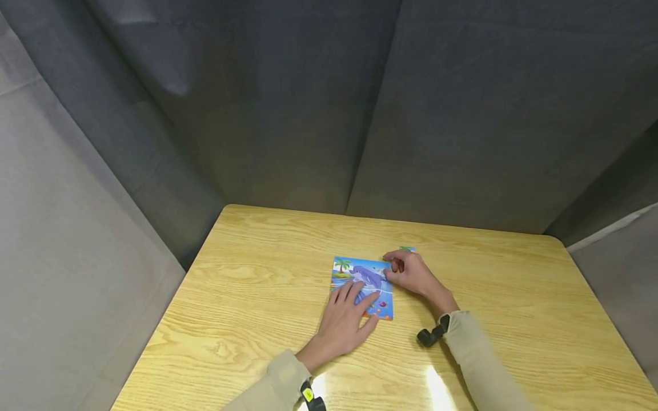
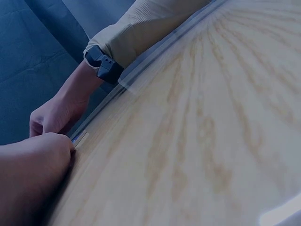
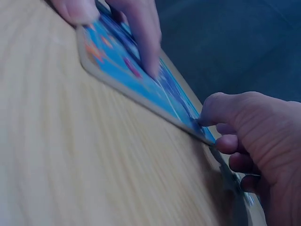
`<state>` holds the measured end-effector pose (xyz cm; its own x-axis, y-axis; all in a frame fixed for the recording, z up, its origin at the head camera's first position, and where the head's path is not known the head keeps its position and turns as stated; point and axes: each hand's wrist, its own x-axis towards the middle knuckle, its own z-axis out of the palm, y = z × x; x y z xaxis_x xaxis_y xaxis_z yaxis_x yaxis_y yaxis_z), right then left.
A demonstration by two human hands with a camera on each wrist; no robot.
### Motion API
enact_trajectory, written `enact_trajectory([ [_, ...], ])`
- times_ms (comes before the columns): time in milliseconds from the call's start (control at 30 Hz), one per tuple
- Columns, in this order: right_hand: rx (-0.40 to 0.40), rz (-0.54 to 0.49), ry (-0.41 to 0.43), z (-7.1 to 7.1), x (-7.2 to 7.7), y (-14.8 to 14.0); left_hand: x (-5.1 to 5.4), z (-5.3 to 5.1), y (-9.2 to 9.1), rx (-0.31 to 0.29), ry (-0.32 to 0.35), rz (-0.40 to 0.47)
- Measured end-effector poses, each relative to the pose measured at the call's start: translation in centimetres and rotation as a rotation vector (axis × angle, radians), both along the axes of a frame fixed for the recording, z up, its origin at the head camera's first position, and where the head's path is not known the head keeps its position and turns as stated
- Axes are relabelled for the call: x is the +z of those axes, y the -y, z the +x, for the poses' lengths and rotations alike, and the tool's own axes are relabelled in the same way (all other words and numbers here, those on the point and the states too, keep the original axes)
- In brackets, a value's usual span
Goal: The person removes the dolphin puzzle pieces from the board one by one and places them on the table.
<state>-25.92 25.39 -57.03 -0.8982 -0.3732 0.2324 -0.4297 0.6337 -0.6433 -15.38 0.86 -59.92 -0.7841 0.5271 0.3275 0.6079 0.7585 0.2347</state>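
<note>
A square dolphin picture board (image 1: 382, 294), blue with a palm tree and orange shapes, lies flat on the table. The left hand (image 1: 343, 322) rests on its lower left part with fingers spread, covering some of the picture. At the board's upper right corner is the right hand (image 1: 413, 274), its thumb and index finger bent round the corner. In the right wrist view, the thumb of the right hand (image 3: 254, 127) touches the board (image 3: 141, 84) near its far end, and the other fingers curl beside the edge. The left wrist view mostly hides the board behind the left hand (image 2: 35, 165).
A small coloured piece (image 1: 408, 249) lies just behind the right hand, partly covered by it. The wood-grain table (image 1: 257, 274) has rounded back corners. Dark grey curtains (image 1: 308, 114) hang behind it, with lighter cloth (image 1: 61, 257) at the left. Both wrists wear black devices.
</note>
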Motion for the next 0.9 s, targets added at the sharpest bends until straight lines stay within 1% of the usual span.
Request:
enact_trajectory([
  [167, 0.026, 0.024, 0.024, 0.3, 0.3, 1.6, -0.1, 0.0, 0.0, 0.012, -0.003, -0.031],
  [367, 0.077, 0.087, 0.051, 0.4, 0.7, 3.1, -0.1, 0.1, -0.2, 0.015, 0.005, -0.051],
  [467, 0.077, 0.107, 0.065, 0.4, 0.9, 3.4, 0.0, 0.2, -0.2, 0.014, 0.012, -0.055],
  [700, 0.073, 0.127, 0.108, 0.5, 1.2, 3.7, 0.0, 0.2, -0.2, 0.018, 0.007, -0.071],
  [800, 0.081, 0.119, 0.122, 0.7, 1.2, 3.8, -0.1, 0.3, -0.1, 0.019, 0.012, -0.075],
  [900, 0.071, 0.111, 0.125, 0.9, 1.2, 4.0, -0.1, 0.4, 0.0, 0.018, 0.019, -0.080],
])
